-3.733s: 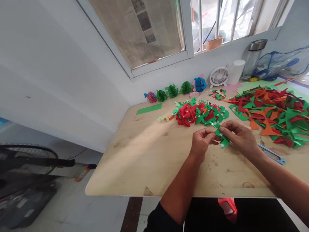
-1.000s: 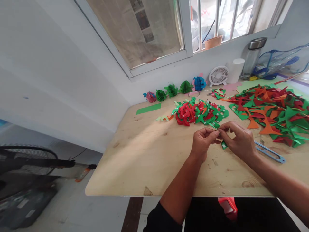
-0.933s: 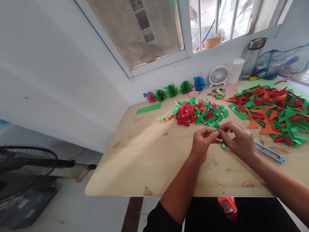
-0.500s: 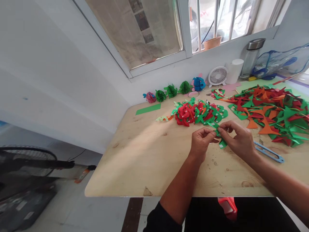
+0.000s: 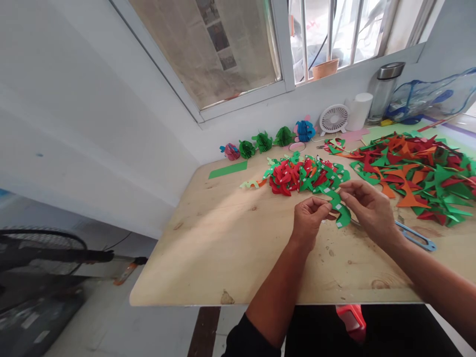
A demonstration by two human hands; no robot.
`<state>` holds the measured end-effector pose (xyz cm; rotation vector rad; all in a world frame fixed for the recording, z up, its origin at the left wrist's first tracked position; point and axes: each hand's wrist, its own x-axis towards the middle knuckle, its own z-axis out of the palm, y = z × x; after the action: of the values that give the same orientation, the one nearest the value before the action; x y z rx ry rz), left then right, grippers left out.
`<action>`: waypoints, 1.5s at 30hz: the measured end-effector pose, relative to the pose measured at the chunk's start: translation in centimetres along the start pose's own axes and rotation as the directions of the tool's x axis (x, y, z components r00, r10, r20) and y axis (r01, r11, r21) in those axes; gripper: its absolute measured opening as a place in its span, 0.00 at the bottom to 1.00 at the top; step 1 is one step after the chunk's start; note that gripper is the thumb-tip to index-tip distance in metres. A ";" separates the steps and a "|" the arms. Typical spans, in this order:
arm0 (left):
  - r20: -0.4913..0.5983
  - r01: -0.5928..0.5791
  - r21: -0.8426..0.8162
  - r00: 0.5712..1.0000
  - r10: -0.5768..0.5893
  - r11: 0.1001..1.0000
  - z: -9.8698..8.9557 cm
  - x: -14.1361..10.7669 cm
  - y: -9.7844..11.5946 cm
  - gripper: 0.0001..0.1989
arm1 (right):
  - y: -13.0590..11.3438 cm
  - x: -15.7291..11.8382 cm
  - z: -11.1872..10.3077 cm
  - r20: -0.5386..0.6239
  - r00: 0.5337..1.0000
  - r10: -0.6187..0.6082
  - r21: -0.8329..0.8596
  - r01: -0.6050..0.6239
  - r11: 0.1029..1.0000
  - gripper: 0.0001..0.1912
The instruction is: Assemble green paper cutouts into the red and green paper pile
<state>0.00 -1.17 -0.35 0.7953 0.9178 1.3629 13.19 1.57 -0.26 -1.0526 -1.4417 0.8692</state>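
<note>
A curved green paper piece (image 5: 343, 216) with small white squares on it is pinched in my left hand (image 5: 309, 216), above the wooden table (image 5: 238, 238). My right hand (image 5: 370, 208) is at the piece's right upper edge with thumb and fingers pressed together; whether it grips the paper or something tiny is too small to tell. Just beyond both hands lies a pile of red and green cut paper shapes (image 5: 297, 173), many bearing white squares. A light blue cutter (image 5: 418, 236) lies partly behind my right hand.
Red, orange and green scraps (image 5: 412, 173) cover the table's right side. Along the wall stand green paper balls (image 5: 264, 142), a blue one (image 5: 305, 130), a small white fan (image 5: 333, 119), a white cylinder (image 5: 360, 111) and a glass bottle (image 5: 385, 91). A green strip (image 5: 228, 169) lies left.
My right hand has shifted slightly off the middle of the green piece, which now shows more of its curved shape and white squares. My left hand has hardly moved.
</note>
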 end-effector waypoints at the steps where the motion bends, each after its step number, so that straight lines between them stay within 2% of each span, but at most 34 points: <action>1: 0.001 -0.007 -0.001 1.000 0.007 1.000 0.0 0.0 0.0 0.11 | -0.2 0.1 0.0 -0.009 0.999 0.042 0.048 -0.041 0.998 0.10; 5: 0.003 -0.029 -0.003 1.000 0.029 1.000 0.0 0.1 0.1 0.13 | -0.5 0.3 -0.3 0.012 0.990 0.138 0.135 -0.138 0.981 0.09; 12: 0.009 -0.058 -0.023 0.998 0.058 0.998 -0.2 0.2 -0.2 0.15 | 0.5 0.3 -0.6 0.197 0.958 0.206 0.195 -0.245 0.950 0.12; 21: 0.021 -0.087 -0.002 0.996 0.087 0.996 -0.4 0.3 -0.3 0.16 | 0.1 0.0 -0.4 0.242 0.961 0.134 0.056 -0.151 0.987 0.12; 29: 0.032 -0.098 0.006 0.995 0.098 0.995 -0.5 0.5 -0.6 0.17 | 0.6 0.0 -0.5 0.201 0.980 0.012 -0.098 0.008 0.995 0.10; 39: 0.001 -0.123 0.109 0.992 0.124 0.986 -0.3 0.1 -0.2 0.14 | 1.0 0.0 -0.5 0.202 0.979 0.017 -0.102 0.003 0.995 0.13; 45: -0.044 -0.150 0.052 0.987 0.152 0.987 -0.3 0.1 -0.1 0.15 | 0.8 0.0 -0.5 0.197 0.980 0.004 -0.225 0.041 0.973 0.11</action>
<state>-0.20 -1.06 -0.53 0.8878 0.9459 1.5017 13.81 1.79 -0.98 -1.1459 -1.7474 0.8257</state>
